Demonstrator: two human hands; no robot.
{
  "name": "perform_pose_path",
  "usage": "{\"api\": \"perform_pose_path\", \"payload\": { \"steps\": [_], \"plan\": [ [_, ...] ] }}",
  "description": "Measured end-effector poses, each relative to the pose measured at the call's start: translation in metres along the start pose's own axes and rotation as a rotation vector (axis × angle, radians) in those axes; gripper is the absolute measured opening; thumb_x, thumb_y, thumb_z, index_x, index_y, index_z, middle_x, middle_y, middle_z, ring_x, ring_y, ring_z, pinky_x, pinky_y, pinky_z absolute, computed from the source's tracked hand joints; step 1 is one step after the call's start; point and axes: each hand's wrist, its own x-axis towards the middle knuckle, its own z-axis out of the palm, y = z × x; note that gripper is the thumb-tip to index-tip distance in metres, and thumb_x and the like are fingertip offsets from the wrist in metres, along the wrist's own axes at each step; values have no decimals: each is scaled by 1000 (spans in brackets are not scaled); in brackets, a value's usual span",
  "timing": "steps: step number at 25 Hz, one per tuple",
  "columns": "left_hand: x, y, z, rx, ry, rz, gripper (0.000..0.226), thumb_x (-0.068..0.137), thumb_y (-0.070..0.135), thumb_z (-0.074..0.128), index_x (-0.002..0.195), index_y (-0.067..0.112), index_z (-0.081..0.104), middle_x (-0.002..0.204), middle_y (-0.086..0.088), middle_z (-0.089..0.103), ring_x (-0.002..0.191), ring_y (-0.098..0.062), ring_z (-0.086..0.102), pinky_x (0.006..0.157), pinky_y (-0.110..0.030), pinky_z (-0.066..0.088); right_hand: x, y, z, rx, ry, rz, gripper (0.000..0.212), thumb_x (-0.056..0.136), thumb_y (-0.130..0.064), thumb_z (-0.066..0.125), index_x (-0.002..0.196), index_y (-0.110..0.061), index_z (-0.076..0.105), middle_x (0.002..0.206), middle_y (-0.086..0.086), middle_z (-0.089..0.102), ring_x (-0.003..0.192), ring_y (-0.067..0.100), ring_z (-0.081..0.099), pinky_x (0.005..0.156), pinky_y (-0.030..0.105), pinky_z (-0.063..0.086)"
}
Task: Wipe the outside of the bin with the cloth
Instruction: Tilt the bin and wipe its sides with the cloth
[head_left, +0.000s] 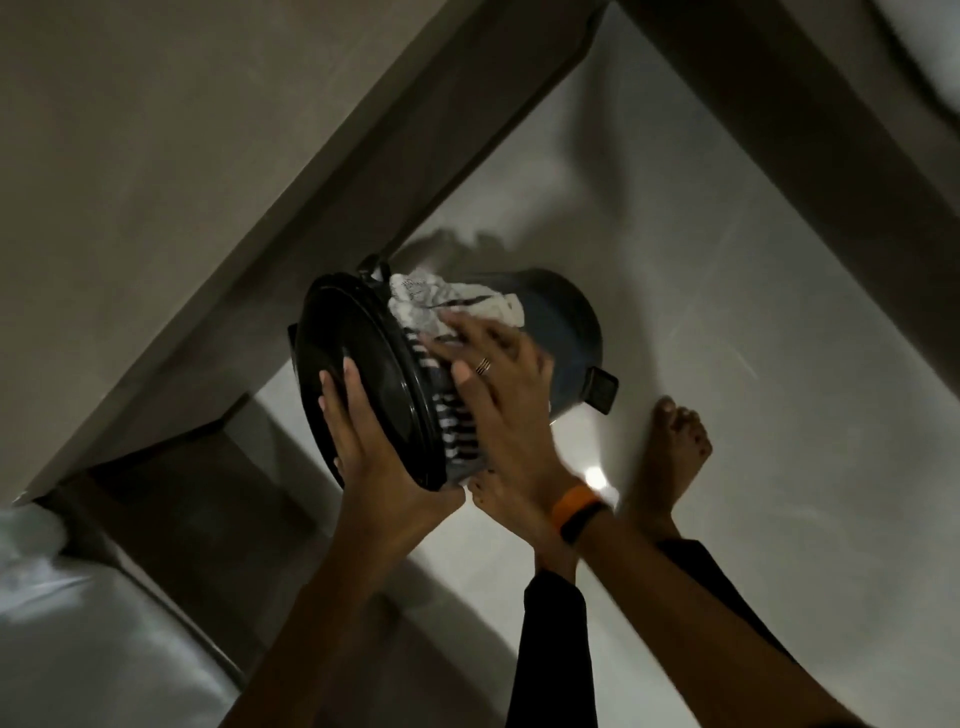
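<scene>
Tilting well off upright above the pale tiled floor (701, 270), the dark round plastic bin (566, 332) with a slotted upper band is held up in front of the person, its glossy black lid (358, 364) facing left. The left hand (374, 452) grips the lid's rim, fingers spread over its face and thumb under the edge. The right hand (498, 384), fingers flat and splayed, presses a crumpled white patterned cloth (447, 306) against the bin's side wall just behind the lid. An orange-and-black wristband (576, 512) circles the right wrist. Two bare feet stand on the floor below the bin.
</scene>
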Motion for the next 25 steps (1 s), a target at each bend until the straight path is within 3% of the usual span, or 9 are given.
{"api": "perform_pose_path", "payload": {
  "steps": [5, 7, 9, 12, 14, 16, 18, 22, 25],
  "plan": [
    [-11, -23, 9, -57, 28, 135, 142, 45, 36, 85, 152, 48, -7, 163, 21, -16, 157, -11, -7, 125, -54, 20, 76, 62, -35, -329, -87, 384, 47, 114, -39, 26, 156, -38, 47, 173, -7, 35, 163, 25, 26, 132, 61, 6],
    [-12, -21, 10, -150, 75, 103, 135, 43, 46, 85, 153, 27, 8, 163, 8, -5, 150, 7, 4, 122, -23, 25, 53, 36, -15, -354, -89, 191, 51, 111, -37, 22, 159, -35, 42, 174, -4, 34, 164, 27, 26, 134, 60, 10],
    [-15, -19, 11, -262, 106, 58, 130, 44, 44, 89, 150, 20, 16, 163, 0, 10, 148, -1, 23, 117, -26, 39, 9, 3, 6, -190, -80, -12, 50, 111, -43, 25, 160, -44, 35, 172, -12, 33, 164, 20, 26, 136, 51, 6],
    [-32, -28, 21, -256, 135, 128, 118, 57, 22, 92, 140, 55, 15, 159, -14, 14, 146, -22, 32, 115, -32, 44, -12, 24, -4, -146, -125, -79, 52, 107, -52, 27, 157, -45, 36, 171, -10, 35, 163, 22, 27, 135, 51, 7],
    [-42, -37, 29, -199, 165, 156, 116, 62, 10, 92, 132, 65, 18, 161, -13, 9, 148, -12, 24, 118, -22, 34, 12, 58, -24, -189, -83, 168, 59, 101, -51, 31, 153, -32, 51, 169, 0, 43, 161, 27, 33, 134, 54, 13],
    [-50, -43, 39, -131, 177, 190, 112, 59, 4, 92, 138, 39, 22, 159, -11, 7, 145, 9, 15, 115, -11, 28, 27, 68, -31, -249, -47, 354, 60, 100, -49, 27, 152, -34, 53, 170, -4, 42, 162, 25, 30, 134, 52, 12],
    [-54, -49, 45, -93, 197, 243, 105, 52, -4, 92, 134, 11, 29, 154, -17, 6, 142, 14, 16, 108, -1, 25, 7, 48, -13, -264, -88, 207, 59, 104, -52, 19, 157, -41, 41, 174, -9, 32, 165, 23, 22, 135, 51, 7],
    [-60, -34, 35, -113, 83, 88, 65, 57, 41, 88, 90, 48, 32, 149, -14, 26, 133, -34, 46, 98, -35, 51, -69, 40, -11, -74, -195, -29, 46, 110, -57, 22, 155, -64, 16, 173, -33, 3, 168, 9, 2, 131, 22, -14],
    [-64, -24, 40, -97, 127, 57, 56, 54, 56, 80, 82, 42, 34, 137, -17, 39, 124, -40, 49, 91, -37, 50, -50, 88, -41, -118, -154, 288, 47, 113, -33, 34, 157, -47, 27, 177, -17, 15, 168, 14, 7, 136, 34, -8]
  ]
}}
